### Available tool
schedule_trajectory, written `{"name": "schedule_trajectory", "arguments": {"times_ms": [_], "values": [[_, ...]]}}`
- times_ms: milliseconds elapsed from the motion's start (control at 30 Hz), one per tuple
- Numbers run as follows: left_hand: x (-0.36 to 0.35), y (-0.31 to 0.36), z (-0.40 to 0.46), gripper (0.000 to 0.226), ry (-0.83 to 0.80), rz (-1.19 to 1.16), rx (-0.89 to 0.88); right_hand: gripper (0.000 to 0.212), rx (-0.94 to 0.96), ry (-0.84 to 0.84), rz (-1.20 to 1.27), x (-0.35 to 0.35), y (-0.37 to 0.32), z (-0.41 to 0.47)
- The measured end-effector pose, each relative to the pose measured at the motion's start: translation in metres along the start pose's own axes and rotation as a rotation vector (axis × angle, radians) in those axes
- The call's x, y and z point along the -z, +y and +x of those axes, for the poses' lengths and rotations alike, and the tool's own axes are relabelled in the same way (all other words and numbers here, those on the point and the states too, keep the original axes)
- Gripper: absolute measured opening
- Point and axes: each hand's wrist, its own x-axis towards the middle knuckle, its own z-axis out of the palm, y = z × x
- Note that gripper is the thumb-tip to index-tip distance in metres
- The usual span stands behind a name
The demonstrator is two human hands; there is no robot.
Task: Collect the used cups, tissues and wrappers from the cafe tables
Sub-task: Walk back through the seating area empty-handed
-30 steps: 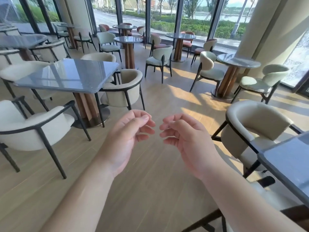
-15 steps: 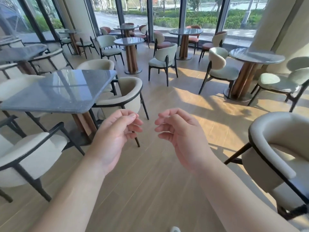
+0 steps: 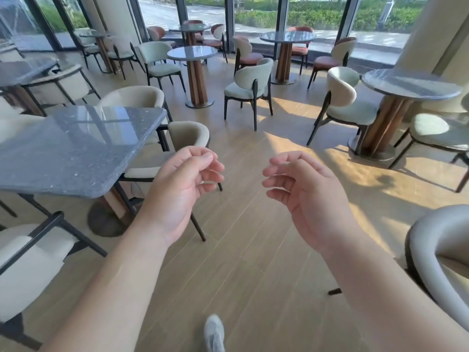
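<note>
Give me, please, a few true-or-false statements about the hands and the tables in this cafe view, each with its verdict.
1. Both hands hold nothing. True: the left hand and the right hand hang in the air with loosely curled fingers.
2. The grey square table is to the person's right. False: it is on the left side of the view.
3. A used cup stands on the nearest round table. False: no cup shows on its top.
4. A grey shoe shows at the bottom edge, on the wooden floor. True.
5. The left hand rests on the square table. False: it is apart from it, beyond the table's corner.
</note>
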Motion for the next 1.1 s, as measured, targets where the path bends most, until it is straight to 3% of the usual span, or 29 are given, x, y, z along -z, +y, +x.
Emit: {"name": "schedule_trajectory", "arguments": {"times_ms": [333, 667, 1100], "values": [[0.049, -0.045, 0.215, 0.009, -0.015, -0.084, 0.048, 0.016, -0.016, 0.061, -0.082, -0.015, 0.028, 0.207], [0.077, -0.04, 0.404, 0.009, -0.105, -0.158, 0.05, 0.015, 0.036, 0.052, -0.144, -0.058, 0.02, 0.395], [0.067, -0.09, 0.613, 0.009, -0.028, -0.077, 0.066, 0.017, 0.024, 0.057, -0.061, -0.001, 0.043, 0.614]]}}
